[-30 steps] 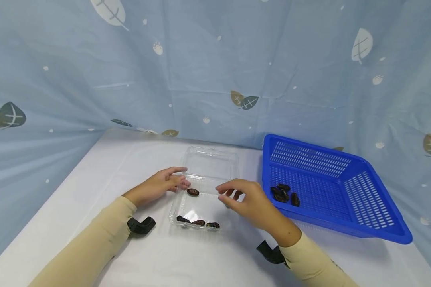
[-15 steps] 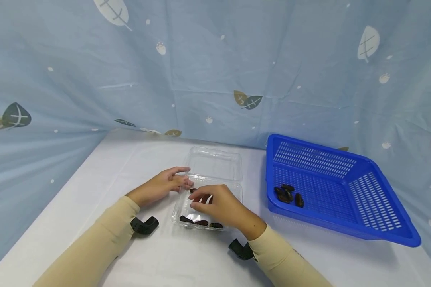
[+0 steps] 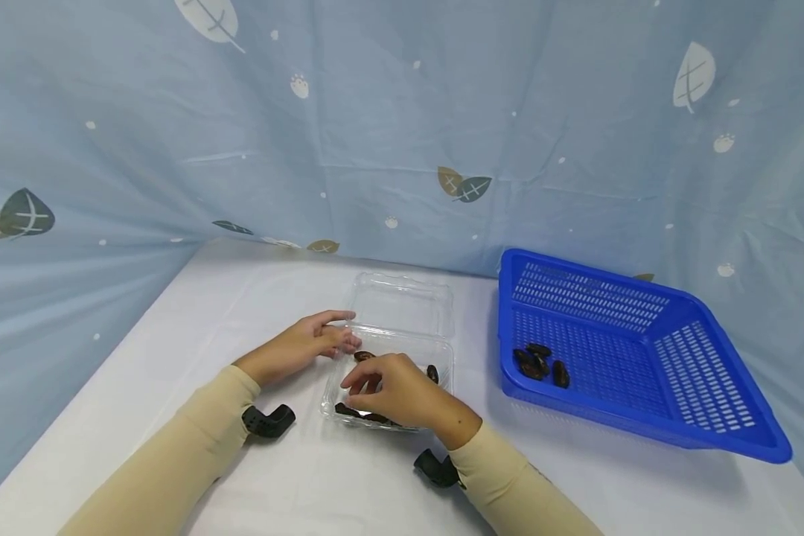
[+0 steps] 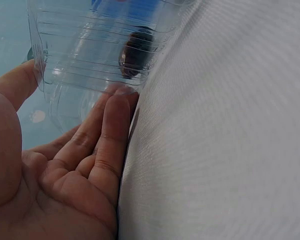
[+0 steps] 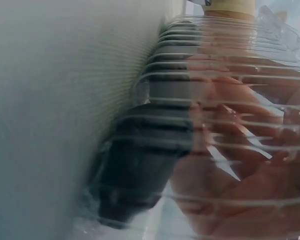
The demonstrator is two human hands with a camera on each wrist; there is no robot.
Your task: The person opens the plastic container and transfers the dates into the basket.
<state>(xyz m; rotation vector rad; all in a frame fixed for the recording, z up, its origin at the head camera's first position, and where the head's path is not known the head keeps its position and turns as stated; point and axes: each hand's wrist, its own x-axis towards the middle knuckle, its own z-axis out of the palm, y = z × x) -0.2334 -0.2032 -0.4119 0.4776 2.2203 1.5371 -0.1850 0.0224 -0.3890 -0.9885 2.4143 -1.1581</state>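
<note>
A clear hinged plastic box [image 3: 328, 387] lies with its lid [image 3: 402, 305] folded back. Brown, wrinkled dates are inside: one near the back left [image 3: 364, 356], one by the right wall [image 3: 432, 374], and others along the front wall, partly hidden by the right hand. My left hand [image 3: 308, 339] rests at the box's left side; in the left wrist view its long fingers extend against the wall and the thumb touches the rim. My right hand [image 3: 395, 391] hovers over the box with loosely bent fingers, its fingertips apart and no date visible between them. A blurred dark shape [image 5: 145, 155] shows through the ribbed wall.
To the right stands a blue perforated basket [image 3: 610, 372] with several dates [image 3: 532, 361] in its near left corner. White cloth [image 3: 261, 290] covers the table. A blue leaf-print curtain [image 3: 375, 134] hangs behind. Black wrist mounts [image 3: 269, 422] project below both forearms.
My right hand has moved left and slightly toward me over the box, uncovering the date by the right wall and covering part of the front row. The left hand stays put.
</note>
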